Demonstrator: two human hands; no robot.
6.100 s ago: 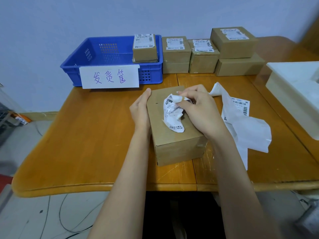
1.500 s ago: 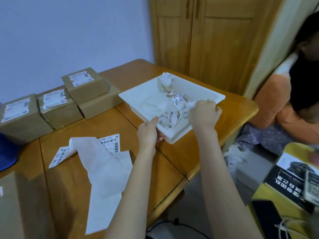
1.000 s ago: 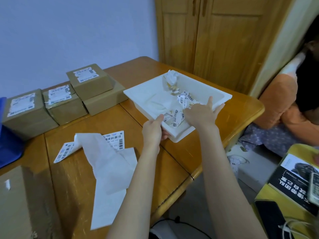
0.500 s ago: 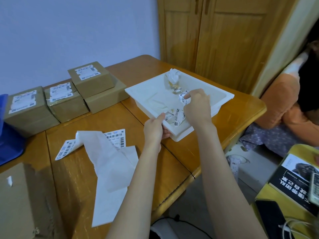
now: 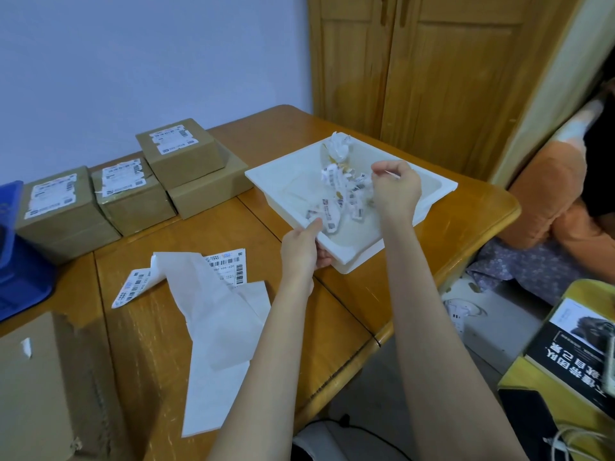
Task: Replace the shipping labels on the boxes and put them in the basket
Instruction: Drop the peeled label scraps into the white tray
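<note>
My left hand (image 5: 299,251) grips the near corner of a white tray (image 5: 432,191), thumb on its rim. Torn pieces of old labels (image 5: 339,194) lie crumpled inside. My right hand (image 5: 396,191) hovers over the tray with curled fingers and pinches a thin label scrap. At the bottom left stands a brown box (image 5: 36,387) whose top is stripped, with one small white remnant. A strip of label backing (image 5: 219,327) with fresh barcode labels (image 5: 226,266) lies on the table. Only a corner of the blue basket (image 5: 20,274) shows at the left edge.
Several labelled brown boxes (image 5: 133,194) sit along the wall at the back. Right of the wooden table (image 5: 349,301) are a wooden cupboard, a seated person in orange, a book on a yellow surface and cables.
Since six seconds ago I have turned from the box to the tray. In the last second my right hand dipped among the scraps and rose a little, fingers curling. The left hand stayed on the tray.
</note>
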